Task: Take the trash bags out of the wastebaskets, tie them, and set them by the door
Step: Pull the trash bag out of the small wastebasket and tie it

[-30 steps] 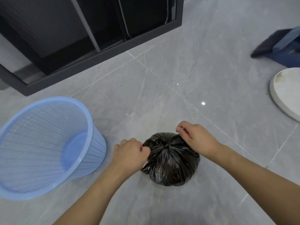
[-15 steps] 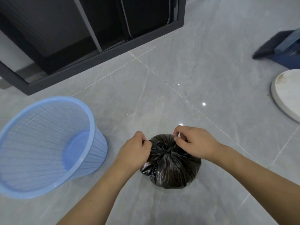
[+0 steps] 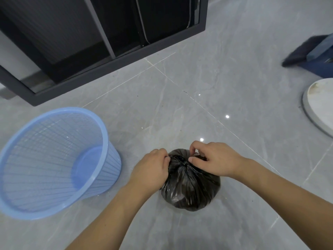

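Grey stone floor (image 3: 225, 69) tiles run under everything, pale grout lines crossing them and small bright ceiling reflections on the polish. On that floor, near its lower middle, sits the black trash bag (image 3: 191, 188), already out of its bin, its neck bunched into a twist on top. The left hand (image 3: 153, 170) is clenched on plastic at one side of the twist, and the right hand (image 3: 216, 159) pinches the other side, its fingers (image 3: 193, 147) curled over a tail of film. This looks like the tying step. To do it well, I would say pull the two tails apart evenly and low, close to the gather, so the knot seats tight without tearing the thin film; a second throw would lock it. Whether a knot has already closed I cannot tell from where the hands cover it. Just left of the bag, apart from it, the blue wastebasket (image 3: 54, 159) stands empty with its mesh wall bare. A dark cabinet frame (image 3: 126, 56) lines the far edge, and a white round base (image 3: 317, 105) shows at the right edge. No door is in sight
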The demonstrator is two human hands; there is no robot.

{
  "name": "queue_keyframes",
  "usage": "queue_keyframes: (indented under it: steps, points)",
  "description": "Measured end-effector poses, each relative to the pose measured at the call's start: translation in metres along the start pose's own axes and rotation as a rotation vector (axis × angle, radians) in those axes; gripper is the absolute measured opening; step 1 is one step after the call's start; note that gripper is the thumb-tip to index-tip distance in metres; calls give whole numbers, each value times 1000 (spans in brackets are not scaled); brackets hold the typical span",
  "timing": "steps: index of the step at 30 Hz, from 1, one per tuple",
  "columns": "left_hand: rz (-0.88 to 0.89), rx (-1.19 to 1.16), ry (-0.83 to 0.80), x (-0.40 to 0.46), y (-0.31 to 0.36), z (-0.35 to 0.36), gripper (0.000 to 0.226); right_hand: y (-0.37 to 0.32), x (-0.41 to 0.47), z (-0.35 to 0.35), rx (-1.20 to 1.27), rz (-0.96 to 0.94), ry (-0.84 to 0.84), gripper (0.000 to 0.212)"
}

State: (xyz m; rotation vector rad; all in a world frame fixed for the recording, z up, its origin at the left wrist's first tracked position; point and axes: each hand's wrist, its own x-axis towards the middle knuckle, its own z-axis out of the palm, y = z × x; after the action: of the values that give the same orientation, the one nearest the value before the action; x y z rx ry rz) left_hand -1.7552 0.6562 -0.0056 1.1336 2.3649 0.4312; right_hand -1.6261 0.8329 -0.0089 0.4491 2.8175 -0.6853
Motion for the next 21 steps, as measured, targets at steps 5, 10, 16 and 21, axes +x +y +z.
queue_keyframes:
  steps: [5, 10, 16, 21]
  points:
    - [-152, -303, 117, 9, 6, -3, 23, -5, 5, -4, -57, -68, -28, 29]
    - [-191, -219, 134, 20, 26, -16, 21, -6, 20, -14, 5, -8, -66, 24]
    - [-212, -163, 159, 24, 95, -119, 17, -39, 8, -124, 53, 140, 46, 26]
    - [-208, -159, 202, 1, 191, -265, 10, -98, -31, -273, 136, 215, 272, 22]
